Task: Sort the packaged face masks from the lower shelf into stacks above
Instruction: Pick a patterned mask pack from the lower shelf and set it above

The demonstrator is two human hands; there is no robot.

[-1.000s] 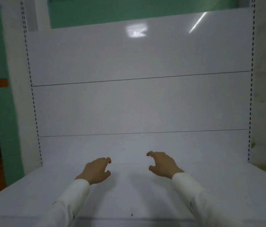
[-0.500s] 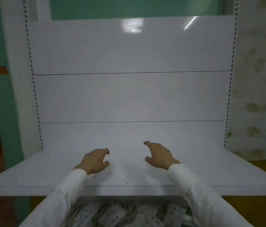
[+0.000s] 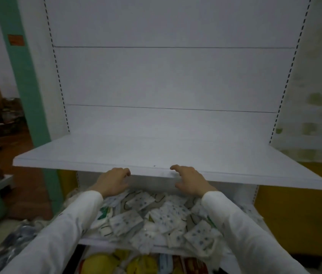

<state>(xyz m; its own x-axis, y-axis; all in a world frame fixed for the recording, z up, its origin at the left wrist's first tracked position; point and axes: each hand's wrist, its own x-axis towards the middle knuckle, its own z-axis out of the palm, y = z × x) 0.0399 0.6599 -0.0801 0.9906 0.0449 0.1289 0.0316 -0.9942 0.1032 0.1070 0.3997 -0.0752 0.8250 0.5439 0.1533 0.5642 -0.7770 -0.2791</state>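
Now my left hand (image 3: pixel 114 181) and right hand (image 3: pixel 190 180), loosely curled and holding nothing, have dropped off the upper shelf (image 3: pixel 156 151) at mid-frame. The packaged masks (image 3: pixel 156 216) lie heaped just beneath them at lower centre, so I judge picking can start.

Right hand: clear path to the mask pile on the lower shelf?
Probably yes. The right hand hovers empty just above the mask packets, in front of the upper shelf edge; nothing lies between them.

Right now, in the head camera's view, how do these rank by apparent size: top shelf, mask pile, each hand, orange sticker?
1. top shelf
2. mask pile
3. left hand and right hand, which look alike
4. orange sticker
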